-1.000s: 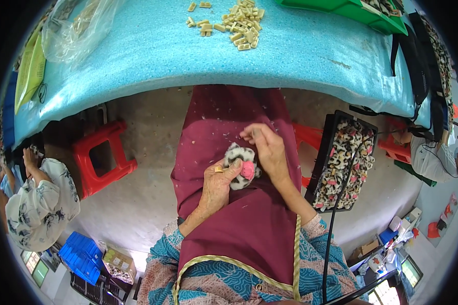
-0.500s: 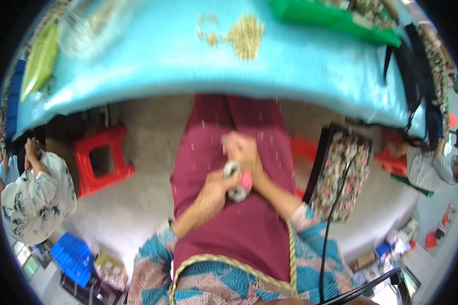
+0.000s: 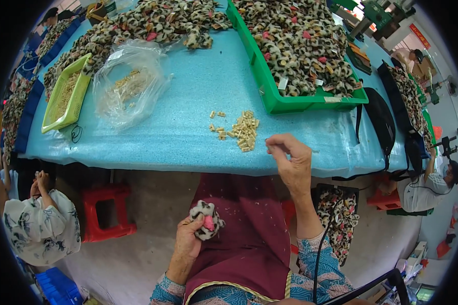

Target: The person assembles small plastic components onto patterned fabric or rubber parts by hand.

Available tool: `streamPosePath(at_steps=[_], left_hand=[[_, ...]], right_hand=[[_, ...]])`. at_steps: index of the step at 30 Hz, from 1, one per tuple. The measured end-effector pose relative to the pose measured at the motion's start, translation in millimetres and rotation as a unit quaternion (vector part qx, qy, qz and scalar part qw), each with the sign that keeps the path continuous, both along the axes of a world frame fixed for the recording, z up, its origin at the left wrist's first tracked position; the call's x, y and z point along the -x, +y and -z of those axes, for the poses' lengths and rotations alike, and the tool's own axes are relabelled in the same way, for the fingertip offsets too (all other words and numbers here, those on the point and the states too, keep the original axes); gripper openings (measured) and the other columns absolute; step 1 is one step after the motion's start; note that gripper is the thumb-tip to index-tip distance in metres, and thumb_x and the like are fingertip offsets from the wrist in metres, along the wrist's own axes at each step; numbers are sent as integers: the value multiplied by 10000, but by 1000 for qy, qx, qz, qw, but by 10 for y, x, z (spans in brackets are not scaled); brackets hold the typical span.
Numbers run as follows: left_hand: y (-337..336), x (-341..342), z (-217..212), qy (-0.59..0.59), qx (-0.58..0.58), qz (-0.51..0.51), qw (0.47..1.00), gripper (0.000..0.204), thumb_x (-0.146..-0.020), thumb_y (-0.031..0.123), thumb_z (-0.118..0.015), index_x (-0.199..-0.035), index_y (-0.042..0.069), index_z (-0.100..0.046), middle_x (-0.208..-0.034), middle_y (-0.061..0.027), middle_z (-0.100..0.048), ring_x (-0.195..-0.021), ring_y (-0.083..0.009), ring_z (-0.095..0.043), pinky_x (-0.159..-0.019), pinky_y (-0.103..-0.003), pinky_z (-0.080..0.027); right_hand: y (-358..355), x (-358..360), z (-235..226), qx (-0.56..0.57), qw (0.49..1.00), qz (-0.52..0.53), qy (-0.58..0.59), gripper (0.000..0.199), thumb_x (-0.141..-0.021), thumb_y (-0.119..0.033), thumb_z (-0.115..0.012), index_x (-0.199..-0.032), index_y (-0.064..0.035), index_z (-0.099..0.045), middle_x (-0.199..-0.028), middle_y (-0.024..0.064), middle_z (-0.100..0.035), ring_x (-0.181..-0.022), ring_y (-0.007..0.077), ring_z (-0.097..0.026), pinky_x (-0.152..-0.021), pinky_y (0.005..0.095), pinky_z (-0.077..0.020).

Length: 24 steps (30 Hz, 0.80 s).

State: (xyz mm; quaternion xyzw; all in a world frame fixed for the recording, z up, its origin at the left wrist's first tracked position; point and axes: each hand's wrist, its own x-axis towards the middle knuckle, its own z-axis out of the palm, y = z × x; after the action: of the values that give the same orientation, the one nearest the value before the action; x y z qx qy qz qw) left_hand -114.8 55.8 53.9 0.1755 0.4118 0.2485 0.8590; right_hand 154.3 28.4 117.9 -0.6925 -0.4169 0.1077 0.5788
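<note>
My left hand (image 3: 188,239) holds a small fluffy plush piece (image 3: 204,209), black and white with a pink patch, above my dark red apron (image 3: 239,249). Over the near edge of the blue-covered table, my right hand (image 3: 293,161) is raised with thumb and forefinger pinched together. Whatever sits between those fingertips, if anything, is too small to make out. Just left of that hand lies a heap of small beige pieces (image 3: 246,131), with several loose ones beside it.
Many similar plush pieces fill a green tray (image 3: 310,104) at the right and lie along the back of the blue table (image 3: 163,152). At left are a clear plastic bag (image 3: 155,86) and a yellow-green basket (image 3: 56,124). A red stool (image 3: 112,234) and co-workers flank me.
My hands, earlier together at the plush piece over my lap, are now apart. The right has gone forward to the table; the left keeps the plush. The view has tilted up.
</note>
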Motion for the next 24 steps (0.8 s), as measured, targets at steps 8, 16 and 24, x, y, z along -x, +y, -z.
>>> streamPosePath(at_steps=[8, 16, 24], left_hand=[[-88, -17, 198, 4, 52, -3, 999, 171, -864, 86, -571, -982, -25, -627, -924, -93, -665, -839, -182, -637, -800, -316, -511], [-51, -44, 346, -19, 66, 11, 998, 165, -871, 95, -567, -966, -28, -622, -912, -108, -660, -836, -191, -640, -793, -325, -523], [-32, -62, 372, -27, 81, 41, 996, 159, -880, 90, -549, -952, -29, -626, -889, -107, -661, -803, -198, -646, -749, -326, -539]], right_hand=[[431, 14, 122, 82, 933, -139, -321, 436, -741, -235, -698, -1147, -133, -580, -1330, 128, -414, -1222, 350, -363, -991, 445, -344], [777, -201, 266, 169, 853, -202, -450, 481, -813, -297, -611, -1256, -151, -495, -1367, 85, -399, -1264, 331, -333, -1018, 464, -298], [1052, -307, 109, -26, 920, -160, -356, 280, -764, -168, -669, -1029, -95, -620, -1064, 75, -602, -1023, 278, -529, -902, 421, -385]])
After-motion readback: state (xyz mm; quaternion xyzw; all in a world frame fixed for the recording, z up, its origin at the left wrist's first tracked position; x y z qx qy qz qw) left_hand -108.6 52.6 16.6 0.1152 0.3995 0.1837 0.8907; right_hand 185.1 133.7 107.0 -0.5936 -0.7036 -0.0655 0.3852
